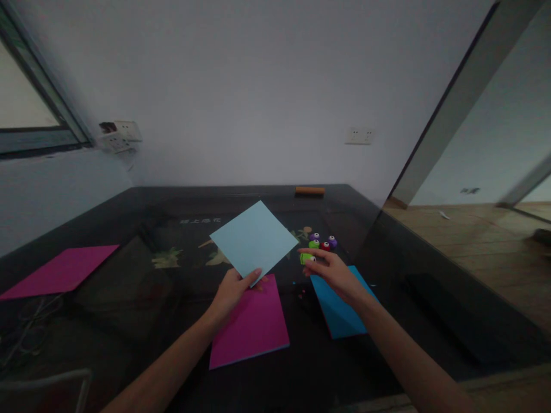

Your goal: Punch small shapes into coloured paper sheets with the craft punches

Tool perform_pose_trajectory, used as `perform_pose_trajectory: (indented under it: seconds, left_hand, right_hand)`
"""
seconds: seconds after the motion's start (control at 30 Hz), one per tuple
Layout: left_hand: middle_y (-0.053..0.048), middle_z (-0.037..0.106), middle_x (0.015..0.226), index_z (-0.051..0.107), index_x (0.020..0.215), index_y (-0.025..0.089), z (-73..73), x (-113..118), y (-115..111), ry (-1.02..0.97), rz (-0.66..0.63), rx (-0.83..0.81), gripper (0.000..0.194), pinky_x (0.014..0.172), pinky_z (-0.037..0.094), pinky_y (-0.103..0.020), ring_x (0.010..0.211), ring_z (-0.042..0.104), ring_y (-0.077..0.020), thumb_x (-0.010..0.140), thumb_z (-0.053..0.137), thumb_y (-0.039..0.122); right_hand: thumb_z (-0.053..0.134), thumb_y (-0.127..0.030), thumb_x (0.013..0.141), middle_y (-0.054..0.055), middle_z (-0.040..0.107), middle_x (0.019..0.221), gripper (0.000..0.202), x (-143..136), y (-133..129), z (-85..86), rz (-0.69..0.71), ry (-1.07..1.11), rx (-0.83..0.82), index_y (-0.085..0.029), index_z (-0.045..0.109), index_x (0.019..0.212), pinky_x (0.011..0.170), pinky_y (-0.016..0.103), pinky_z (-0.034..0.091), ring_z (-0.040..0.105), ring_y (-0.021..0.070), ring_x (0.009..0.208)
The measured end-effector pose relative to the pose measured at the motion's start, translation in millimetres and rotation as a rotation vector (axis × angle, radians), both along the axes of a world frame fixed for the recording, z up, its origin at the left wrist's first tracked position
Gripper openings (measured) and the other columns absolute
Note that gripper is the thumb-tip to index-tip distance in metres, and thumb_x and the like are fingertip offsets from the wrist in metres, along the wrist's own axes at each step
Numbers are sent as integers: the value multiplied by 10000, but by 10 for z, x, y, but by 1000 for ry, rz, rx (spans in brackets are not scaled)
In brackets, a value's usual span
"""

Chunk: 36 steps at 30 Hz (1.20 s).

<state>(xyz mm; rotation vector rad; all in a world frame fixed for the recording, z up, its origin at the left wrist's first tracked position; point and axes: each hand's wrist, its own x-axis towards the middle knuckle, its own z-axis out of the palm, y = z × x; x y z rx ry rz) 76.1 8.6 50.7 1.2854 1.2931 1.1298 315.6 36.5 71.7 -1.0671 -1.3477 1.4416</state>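
Note:
A square sheet of light blue paper (255, 238) is held up over the table, one corner toward me. My left hand (231, 292) pinches that near corner, thumb on top and fingers underneath. To the right of the sheet, my right hand (333, 272) is open with its fingers stretched toward the right corner, apparently holding nothing. Just beyond those fingers sit several small toys with big eyes, among them a green one (305, 259) and a red one (326, 246). Magenta paper (253, 338) lies below my left hand, and blue paper (340, 312) lies partly under my right forearm.
The dark glossy table (142, 321) reaches the wall. Another magenta sheet (64, 269) lies at its left side. An orange-brown bar (310, 190) rests at the far edge. A dark flat object (451, 315) is on the right. A metal chair frame (64, 377) shows at lower left.

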Motion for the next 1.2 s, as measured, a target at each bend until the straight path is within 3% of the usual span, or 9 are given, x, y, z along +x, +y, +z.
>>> perform_pose_trajectory:
  seconds: [0.17, 0.37, 0.47, 0.6, 0.9, 1.2]
  left_hand:
    - [-42, 657, 529, 608, 485, 188, 37, 30, -46, 48, 0, -7, 332, 624, 476, -286, 564, 613, -202, 689, 640, 448]
    - [-55, 691, 580, 602, 452, 207, 84, -57, -79, 132, 20, -52, 359, 632, 480, -286, 598, 631, -215, 699, 601, 468]
    - [-56, 686, 558, 613, 456, 211, 78, -50, -85, 173, 9, -78, 357, 611, 481, -288, 574, 630, -213, 689, 600, 481]
    - [-46, 662, 512, 591, 448, 223, 80, -6, -108, 159, -24, -100, 333, 577, 486, -290, 529, 623, -207, 677, 607, 464]
    - [-52, 674, 540, 602, 449, 216, 21, -49, -95, 215, -12, -94, 328, 633, 484, -304, 574, 639, -214, 700, 591, 427]
    - [-39, 661, 525, 598, 459, 216, 13, -51, -66, 243, 9, -48, 327, 643, 483, -297, 585, 643, -206, 717, 576, 416]
  right_hand:
    - [736, -359, 710, 61, 656, 1002, 424, 20, -88, 0, 120, 249, -177, -176, 651, 1083, 783, 323, 526, 655, 142, 765]
    - [752, -323, 699, 36, 650, 977, 352, -1, -120, -56, 198, 312, -250, -209, 626, 1007, 830, 343, 526, 680, 202, 885]
    - [770, -310, 672, 36, 661, 919, 343, -16, -107, -116, 192, 280, -277, -204, 579, 937, 702, 316, 550, 694, 205, 803]
    - [759, -315, 676, 32, 665, 863, 350, -56, -94, -180, 144, 213, -267, -187, 569, 940, 504, 225, 485, 661, 137, 600]
    - [816, -230, 584, 50, 693, 942, 448, -84, -116, -226, 35, 180, -341, -193, 632, 991, 762, 345, 533, 690, 198, 782]
    - [809, -239, 621, 45, 699, 952, 503, -88, -162, -249, 21, 280, -366, -204, 624, 1087, 833, 366, 518, 693, 193, 810]
